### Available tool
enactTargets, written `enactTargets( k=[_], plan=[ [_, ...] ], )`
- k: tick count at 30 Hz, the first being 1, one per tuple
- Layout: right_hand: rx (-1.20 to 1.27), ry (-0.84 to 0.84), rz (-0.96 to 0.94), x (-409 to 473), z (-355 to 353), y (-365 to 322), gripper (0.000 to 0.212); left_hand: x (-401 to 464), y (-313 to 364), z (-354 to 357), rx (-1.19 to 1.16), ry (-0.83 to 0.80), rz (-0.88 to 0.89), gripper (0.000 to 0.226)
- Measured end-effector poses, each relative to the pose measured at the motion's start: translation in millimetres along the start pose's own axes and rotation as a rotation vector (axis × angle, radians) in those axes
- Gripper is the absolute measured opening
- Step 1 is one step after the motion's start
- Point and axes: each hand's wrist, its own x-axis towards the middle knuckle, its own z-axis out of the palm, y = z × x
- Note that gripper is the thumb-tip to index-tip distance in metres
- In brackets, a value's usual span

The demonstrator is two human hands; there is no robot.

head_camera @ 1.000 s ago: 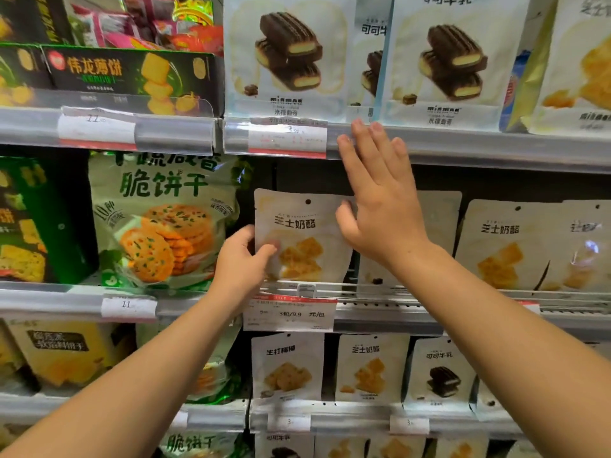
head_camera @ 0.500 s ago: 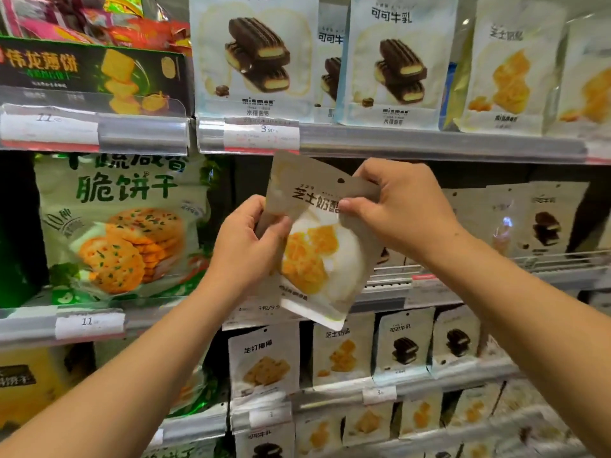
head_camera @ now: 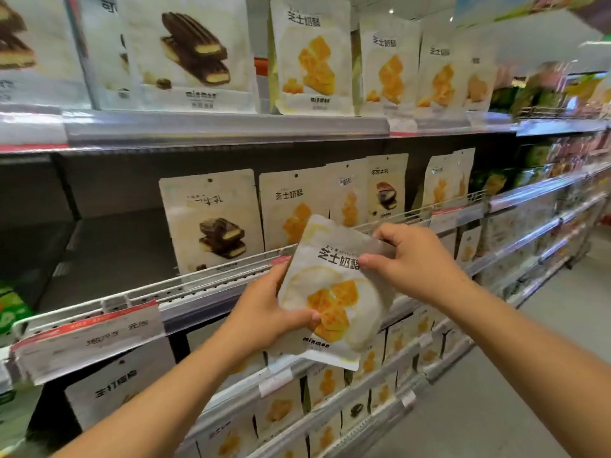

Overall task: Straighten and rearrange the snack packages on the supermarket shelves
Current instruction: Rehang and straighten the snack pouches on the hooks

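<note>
Supermarket aisle, tiered shelves (head_camera: 224, 127) of snack packages (head_camera: 312, 54), price tags (head_camera: 89, 338) along shelf edges

the cheese snack pouch (head_camera: 334, 299), earlier standing on the shelf, is now lifted clear in both hands.

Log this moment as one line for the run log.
cheese snack pouch off shelf, tilted | left hand grips lower edge | right hand pinches top
</note>
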Motion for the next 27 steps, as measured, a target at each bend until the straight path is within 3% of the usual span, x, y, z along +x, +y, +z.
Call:
enactTargets(
  k=[10,18,21,24,27],
  plan=[
    [-0.021,-0.062,0.092,15,-72,183,0.028,111,24,164,0.143,-0.055,-0.095,0.057],
    [-0.003,-0.078,0.024,83,-87,252,0.022,177,21,200,0.097,-0.083,-0.097,0.065],
    [-0.018,-0.079,0.002,115,-91,271,0.021,217,25,186,0.07,0.072,-0.014,0.04],
    [-0.059,-0.042,-0.042,144,-94,288,0.029,275,36,167,0.226,0.258,0.039,0.02],
    [-0.123,-0.048,-0.066,168,-98,304,0.024,334,48,163,0.439,0.261,0.023,0.037]
  ],
)
